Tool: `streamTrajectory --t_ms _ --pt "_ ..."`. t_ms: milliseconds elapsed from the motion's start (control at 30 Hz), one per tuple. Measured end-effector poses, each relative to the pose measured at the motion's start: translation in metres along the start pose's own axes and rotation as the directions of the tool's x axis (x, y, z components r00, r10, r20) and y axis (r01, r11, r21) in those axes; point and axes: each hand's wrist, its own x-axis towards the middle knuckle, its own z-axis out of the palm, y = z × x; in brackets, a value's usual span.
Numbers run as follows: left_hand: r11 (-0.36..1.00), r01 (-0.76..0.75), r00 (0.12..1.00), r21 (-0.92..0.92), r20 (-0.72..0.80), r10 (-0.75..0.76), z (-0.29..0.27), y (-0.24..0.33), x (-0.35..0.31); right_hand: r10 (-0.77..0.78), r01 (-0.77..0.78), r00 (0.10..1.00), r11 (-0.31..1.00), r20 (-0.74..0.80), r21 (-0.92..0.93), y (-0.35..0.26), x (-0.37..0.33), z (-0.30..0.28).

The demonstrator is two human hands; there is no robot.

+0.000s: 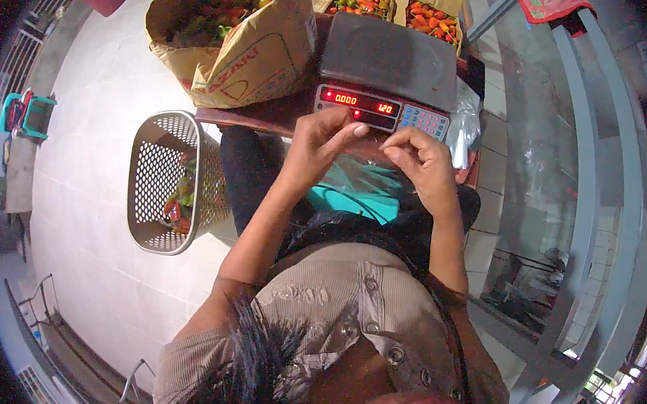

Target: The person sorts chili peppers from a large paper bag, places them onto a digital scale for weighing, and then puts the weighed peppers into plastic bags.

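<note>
A: Clear plastic bag (pixel 369 158), centre of the frame, just below the front edge of the scale. Thin, see-through, hard to trace; it sits between the two hands, over the lap.

B: Hand states?

A: Left hand (pixel 319 142), centre frame: fingers curled in, thumb and forefinger pinched toward the bag's upper edge. Right hand (pixel 421 163), just right of it: fingers bent, tips pinched together on the film. Both look closed on the plastic. Contents of the bag: cannot tell.

B: What is immediately around them?

A: Digital scale (pixel 389 63), upper centre, grey pan bare, red lit display and a keypad on its front face. The fingertips of both hands lie just beside that front face. The scale stands on a dark red tabletop (pixel 266 112).

B: Further out?

A: Large brown paper sack (pixel 252 52), upper left of centre, on the same tabletop, mouth open, red and green chillies inside. Two smaller open cartons of chillies (pixel 396 4) at the top edge, behind the scale. A bundle of clear plastic bags (pixel 465 126) to the right of the scale.

B: And on the floor?

A: Perforated beige basket (pixel 169 182), left of centre, on pale tiles, with a few red and green chillies in it. A teal cloth (pixel 354 197) shows on the lap below the hands.
</note>
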Motion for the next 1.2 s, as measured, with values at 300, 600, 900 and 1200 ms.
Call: streamTrajectory --t_ms 300,600,900,1200 --pt "1.0 -0.006 0.99 -0.02 0.142 0.008 -0.004 0.011 0.0 0.016 -0.015 1.0 0.998 -0.019 0.068 0.006 -0.001 -0.005" --pt "1.0 -0.007 0.99 0.019 0.139 0.004 0.002 0.004 0.003 0.076 -0.075 0.997 0.997 -0.035 0.023 0.003 -0.006 -0.012" --pt "0.988 -0.151 0.984 -0.007 0.091 0.151 0.004 0.012 0.004 0.031 -0.021 0.995 0.994 -0.094 0.111 -0.004 -0.002 -0.006" --pt "1.0 -0.018 0.996 0.023 0.087 0.016 0.001 -0.003 0.006 0.138 -0.112 0.984 0.971 -0.11 0.211 0.004 -0.001 -0.004"
